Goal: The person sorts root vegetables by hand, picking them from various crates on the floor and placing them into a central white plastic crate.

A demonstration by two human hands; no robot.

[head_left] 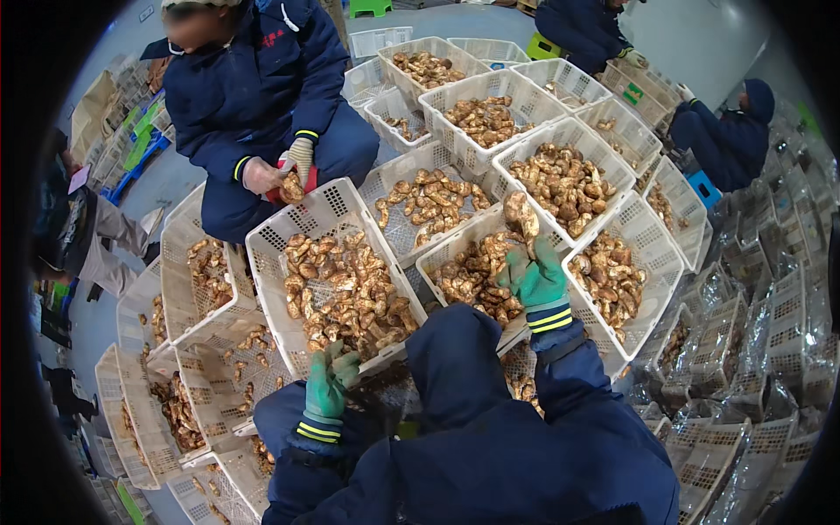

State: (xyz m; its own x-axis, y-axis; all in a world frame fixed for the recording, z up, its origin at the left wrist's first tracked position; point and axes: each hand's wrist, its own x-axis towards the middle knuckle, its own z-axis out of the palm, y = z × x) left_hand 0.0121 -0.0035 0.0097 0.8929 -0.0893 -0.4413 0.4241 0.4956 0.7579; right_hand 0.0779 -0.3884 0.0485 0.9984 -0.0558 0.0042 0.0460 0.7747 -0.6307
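Observation:
My right hand [538,284], in a green glove, is raised over a white crate [429,267] of brown mushrooms [472,280]. Its fingers are closed on a long, thick-stemmed mushroom [521,213], held upright above the heap. My left hand [326,389], gloved in green too, is at the near edge of another white crate [262,254], beside its mushrooms [341,289]. The left fingers are loosely bent and apart, with nothing visible between them. Dark blue sleeves with yellow-striped cuffs cover both my arms.
More mushroom crates, such as one to the right [674,262], surround me closely. A co-worker [254,96] opposite holds a mushroom [291,187]. Two other people [582,31] sit at the back right. Clear plastic covers stacked crates [770,332] at the right.

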